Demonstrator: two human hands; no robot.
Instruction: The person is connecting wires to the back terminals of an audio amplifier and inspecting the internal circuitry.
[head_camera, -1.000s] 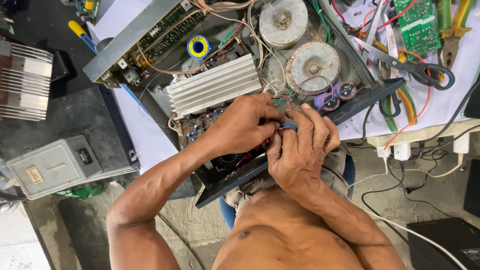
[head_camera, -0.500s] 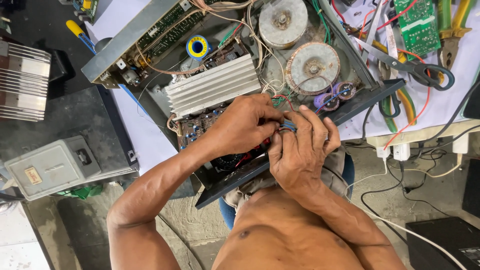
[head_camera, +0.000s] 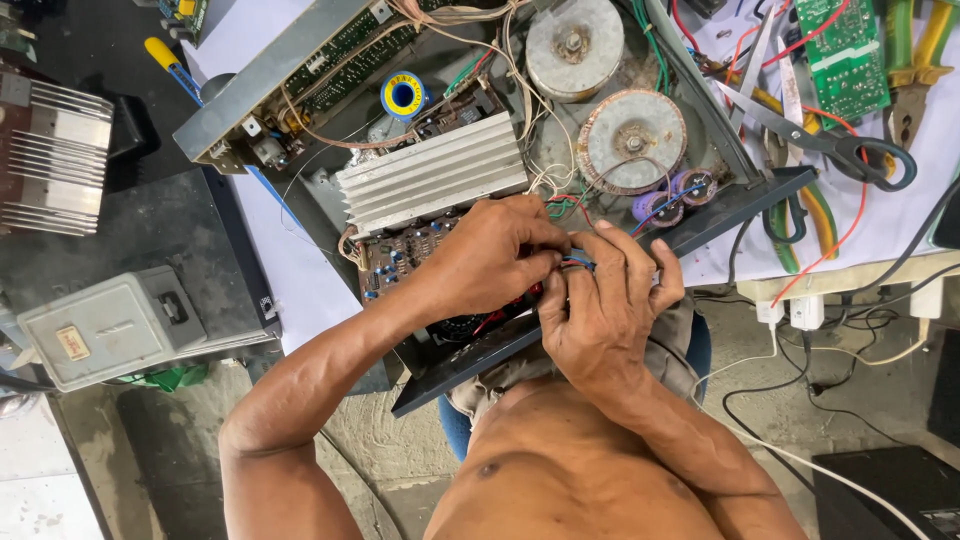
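Observation:
An opened amplifier chassis lies on the bench, showing a finned aluminium heatsink, two round transformers and a circuit board. My left hand and my right hand meet over the chassis's near edge. Both pinch a small bundle of blue and red wires between fingertips. The dark front panel runs under my hands.
Scissors, pliers and a green circuit board lie at the right on white paper. A solder spool sits in the chassis. A grey box and another heatsink are at the left. Cables and plugs hang at the right.

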